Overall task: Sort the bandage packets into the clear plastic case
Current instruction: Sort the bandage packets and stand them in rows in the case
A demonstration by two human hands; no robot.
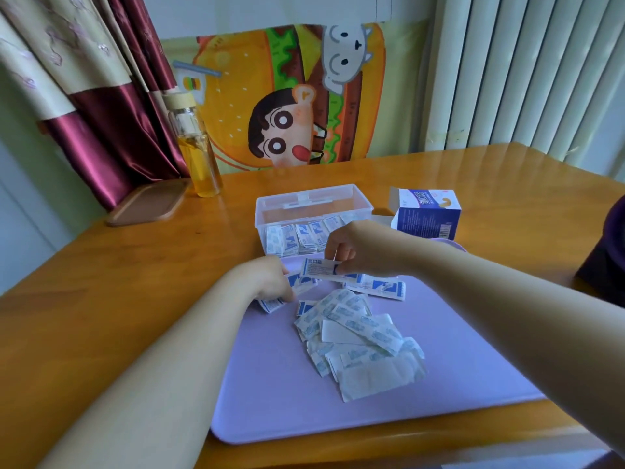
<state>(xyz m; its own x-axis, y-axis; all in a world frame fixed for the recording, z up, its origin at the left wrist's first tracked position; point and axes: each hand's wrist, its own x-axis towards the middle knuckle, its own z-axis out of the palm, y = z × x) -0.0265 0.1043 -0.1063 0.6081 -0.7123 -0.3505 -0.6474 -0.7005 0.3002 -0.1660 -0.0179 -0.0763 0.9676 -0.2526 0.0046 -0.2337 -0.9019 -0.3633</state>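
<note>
A wooden table carries a lilac mat in front of the clear plastic case; behind the case hangs a cartoon burger cloth. The blue-and-white box right of it has unreadable print. Filed packets line the case; loose packets lie before it. The right hand pinches one packet; the left hand grips several loose packets.

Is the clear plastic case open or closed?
Open. The clear plastic case shows no lid on top; bandage packets stand inside it.

Loose bandage packets before half-filled clear case
</note>
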